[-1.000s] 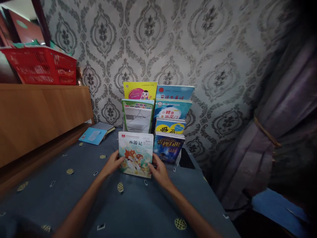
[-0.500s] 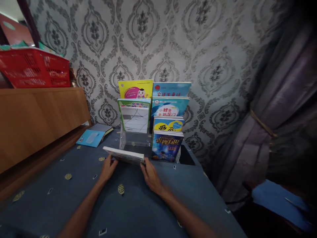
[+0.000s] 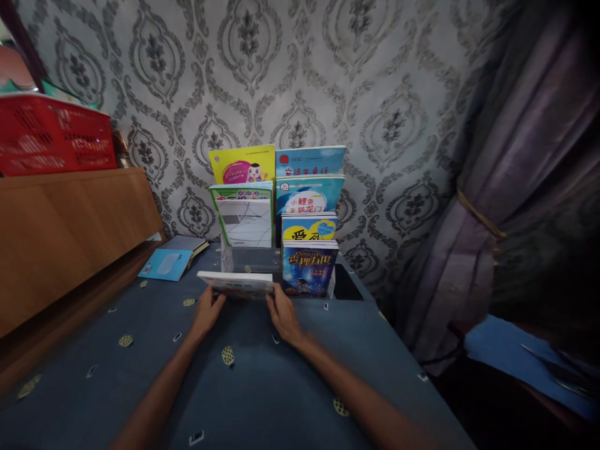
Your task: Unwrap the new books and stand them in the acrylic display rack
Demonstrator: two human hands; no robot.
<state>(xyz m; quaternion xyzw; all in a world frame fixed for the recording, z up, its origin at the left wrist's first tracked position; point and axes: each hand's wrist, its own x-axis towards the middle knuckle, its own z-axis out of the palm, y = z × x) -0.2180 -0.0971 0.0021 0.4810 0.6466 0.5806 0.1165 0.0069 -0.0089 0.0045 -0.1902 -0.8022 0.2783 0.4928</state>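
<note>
**Mia:** What is in the upper left?

**Ben:** A red basket (image 3: pixel 56 134) sits on top of a big brown wooden cupboard (image 3: pixel 70 231). The cupboard fills the left side of the picture.

**Mia:** What is below it?

**Ben:** A dark blue cloth (image 3: pixel 262 387) with little yellow spots covers the flat top. It goes from the lower left to the lower middle. At the middle left a light blue booklet (image 3: pixel 164 264) lies on it. The booklet touches a dark book (image 3: pixel 187 242) just behind it.

**Mia:** Where are the hands?

**Ben:** In the lower middle. The left hand (image 3: pixel 206 312) has its fingers curled on the left edge of a thin book (image 3: pixel 237 284). The right hand (image 3: pixel 284 319) grips the right edge. Both hands are closed on it.

**Mia:** Where is that book?

**Ben:** In the middle of the picture. It lies almost flat, low over the cloth, just in front of a clear rack (image 3: pixel 250 257). I cannot tell if it touches the cloth.

**Mia:** What stands in the rack?

**Ben:** Books in steps, each one higher than the one in front. On the left are a white book with a green edge (image 3: pixel 244 215) and a yellow book (image 3: pixel 241 164) behind it. On the right a dark starry book (image 3: pixel 307 269) is in front. Behind it are a yellow and blue book (image 3: pixel 309 226) and two light blue books (image 3: pixel 307 195).

**Mia:** And to the right?

**Ben:** A small black thing (image 3: pixel 347 290) lies beside the rack. Grey wallpaper (image 3: pixel 375 94) with big leafy shapes fills the top of the picture. A grey-purple curtain (image 3: pixel 515 187) hangs on the right, tied with a cord (image 3: pixel 480 215). In the lower right is something blue (image 3: pixel 515 362), too blurry to name.
</note>
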